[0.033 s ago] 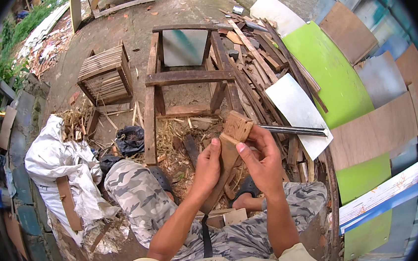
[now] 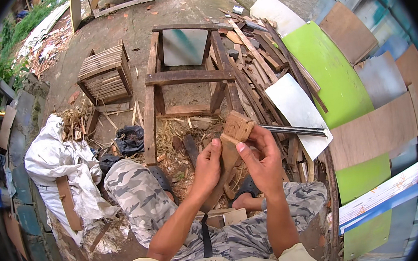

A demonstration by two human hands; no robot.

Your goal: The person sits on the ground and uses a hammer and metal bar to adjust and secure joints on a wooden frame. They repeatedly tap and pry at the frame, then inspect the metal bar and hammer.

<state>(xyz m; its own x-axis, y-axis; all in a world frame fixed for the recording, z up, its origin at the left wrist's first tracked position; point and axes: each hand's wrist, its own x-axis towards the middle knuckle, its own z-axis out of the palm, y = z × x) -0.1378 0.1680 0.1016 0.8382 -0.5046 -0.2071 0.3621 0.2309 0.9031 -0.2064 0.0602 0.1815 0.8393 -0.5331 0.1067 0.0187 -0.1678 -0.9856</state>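
Both my hands hold one brown wooden board (image 2: 227, 162) over my lap, its notched, rough-cut end tilted up and away from me. My left hand (image 2: 208, 169) grips its left side, thumb along the edge. Near the cut end, my right hand (image 2: 263, 156) closes on the right side with its thumb pressed against the wood. A dark and silver metal bar (image 2: 296, 130) juts out to the right from behind my right fingers; whether I touch it is hidden. Beyond the board stands a dark wooden frame (image 2: 189, 77) with legs and crossbars.
A slatted wooden stool (image 2: 104, 72) is at the far left. Nearer lie a white sack (image 2: 60, 158) and a black plastic bag (image 2: 130, 139). Scrap timber (image 2: 266, 51) piles up at right, beside a green panel (image 2: 330, 70) and a white sheet (image 2: 293, 103). Shavings cover the ground by my feet.
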